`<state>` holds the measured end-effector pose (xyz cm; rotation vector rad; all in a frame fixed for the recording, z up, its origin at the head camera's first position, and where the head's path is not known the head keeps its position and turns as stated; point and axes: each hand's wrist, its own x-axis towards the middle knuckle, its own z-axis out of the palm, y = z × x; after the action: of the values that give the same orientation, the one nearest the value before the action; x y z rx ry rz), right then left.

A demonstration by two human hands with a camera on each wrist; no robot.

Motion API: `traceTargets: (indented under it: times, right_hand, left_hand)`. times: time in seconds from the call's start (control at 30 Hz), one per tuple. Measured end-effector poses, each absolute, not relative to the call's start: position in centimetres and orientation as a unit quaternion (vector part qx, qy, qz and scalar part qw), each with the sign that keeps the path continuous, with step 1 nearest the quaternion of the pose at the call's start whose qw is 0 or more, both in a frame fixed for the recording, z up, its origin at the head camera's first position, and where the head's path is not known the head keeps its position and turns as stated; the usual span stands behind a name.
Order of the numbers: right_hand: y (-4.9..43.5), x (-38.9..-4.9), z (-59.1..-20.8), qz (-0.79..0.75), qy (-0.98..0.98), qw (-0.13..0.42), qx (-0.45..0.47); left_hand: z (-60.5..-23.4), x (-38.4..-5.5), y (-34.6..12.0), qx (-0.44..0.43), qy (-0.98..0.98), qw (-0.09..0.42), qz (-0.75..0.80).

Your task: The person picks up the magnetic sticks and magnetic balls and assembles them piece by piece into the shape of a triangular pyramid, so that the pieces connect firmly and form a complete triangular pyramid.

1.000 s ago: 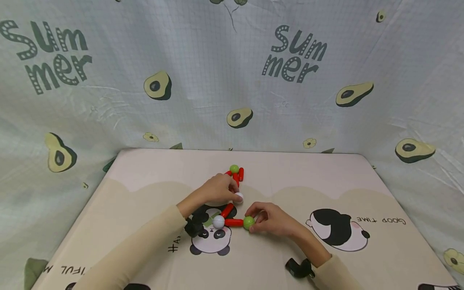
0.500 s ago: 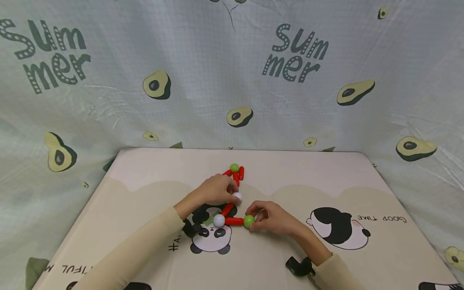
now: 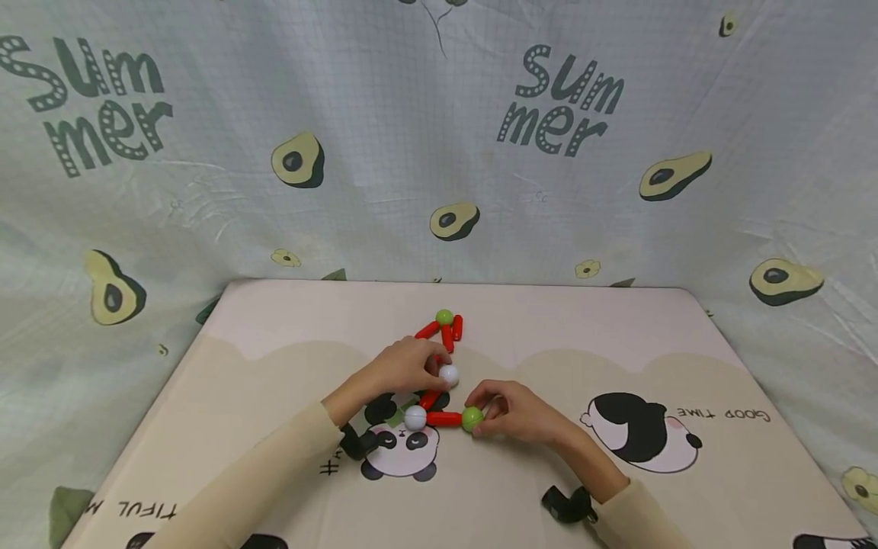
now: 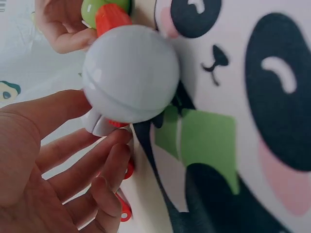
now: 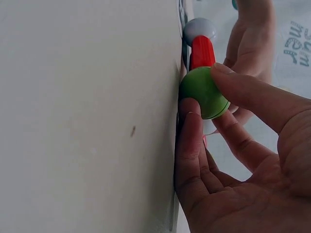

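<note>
My left hand (image 3: 410, 364) pinches a white ball (image 3: 449, 375) between thumb and fingers, over the panda print. A red rod (image 3: 430, 399) runs from it to a second white ball (image 3: 414, 418), large in the left wrist view (image 4: 131, 73). From that ball another red rod (image 3: 444, 418) leads right to a green ball (image 3: 472, 418). My right hand (image 3: 514, 412) pinches this green ball, with thumb and fingertips on its sides in the right wrist view (image 5: 201, 90). The three balls and two rods form an angled chain low over the mat.
Beyond the left hand, another green ball (image 3: 444, 317) lies with several red rods (image 3: 457, 328) around it. The table mat (image 3: 535, 328) carries panda and dog prints. A patterned cloth (image 3: 384, 91) hangs behind the table.
My left hand has drawn slightly back toward me, uncovering more of the red rods by the far green ball and more of its white ball. My right hand stays on its green ball.
</note>
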<state>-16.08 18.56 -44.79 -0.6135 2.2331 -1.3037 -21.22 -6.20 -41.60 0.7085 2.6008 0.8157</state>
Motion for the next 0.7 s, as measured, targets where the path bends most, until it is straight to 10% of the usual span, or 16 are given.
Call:
traceTargets:
  times: [0.7]
  right_hand:
    - [18.55, -16.07, -44.79, -0.475, 0.816, 0.241, -0.223]
  left_hand:
    - [-42.42, -21.12, -6.08, 0.227, 0.908, 0.145, 0.321]
